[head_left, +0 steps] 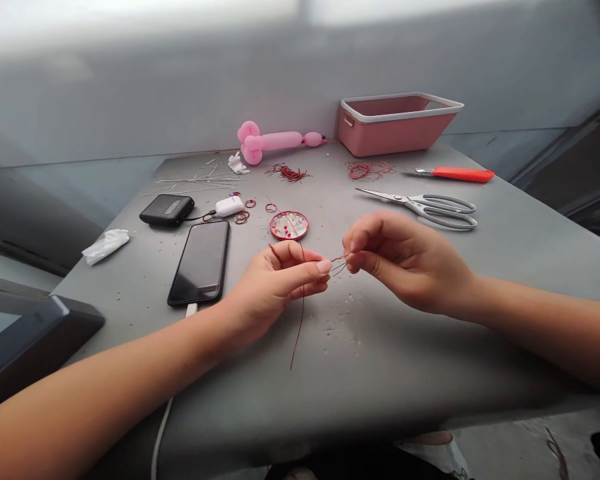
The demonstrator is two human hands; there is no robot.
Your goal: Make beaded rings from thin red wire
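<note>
Both hands meet over the middle of the grey table, a small gap between their fingertips. Thin dark red cord (338,259) spans that gap in several fine strands. Thumb and index finger of my left hand (280,277) pinch one end of it, and a long loose strand (303,313) hangs down beside that hand. My right hand (410,263) pinches the other end with curled fingers. A red band circles a finger of my left hand. Just beyond the hands lies a round red-rimmed dish (290,226) of small beads.
Scissors (425,207), a red-handled cutter (460,175) and a pink basket (400,133) are at the right and back. Red cord bundles (369,171) and a pink balloon (280,141) lie behind. To the left are a phone (200,262), a black box (167,210) and crumpled tissue (105,246).
</note>
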